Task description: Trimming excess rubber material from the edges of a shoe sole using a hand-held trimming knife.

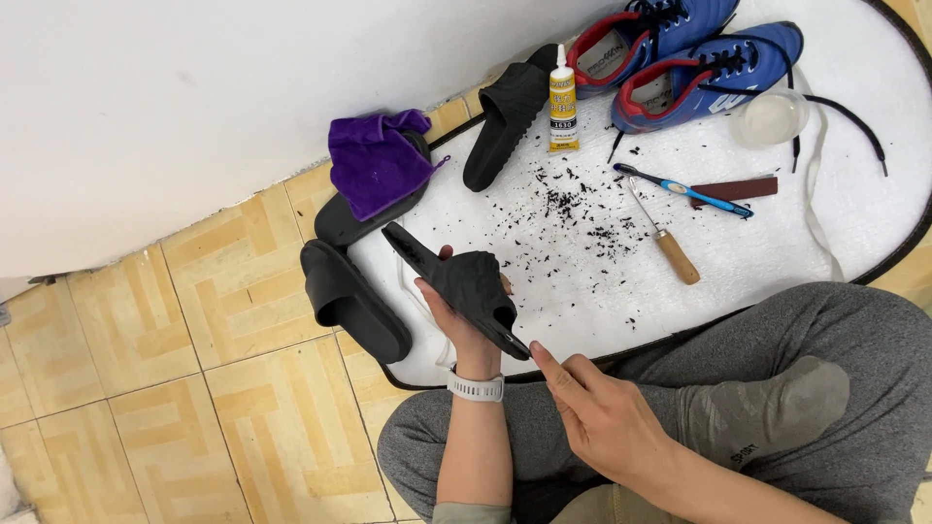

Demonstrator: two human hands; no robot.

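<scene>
Tiled floor, white mat (738, 243). My left hand (464, 325) grips 1 black slide sandal (456, 286) above it; it looks light and bendy, best held mid-sole. Right hand (592, 408), forefinger out, touches its heel.

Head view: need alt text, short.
Seated cross-legged on a tiled floor, a person holds a black slide sandal in the left hand while the right hand touches its heel edge. On the white mat lie black crumbs, a glue tube, blue shoes, toothbrush and awl.
</scene>
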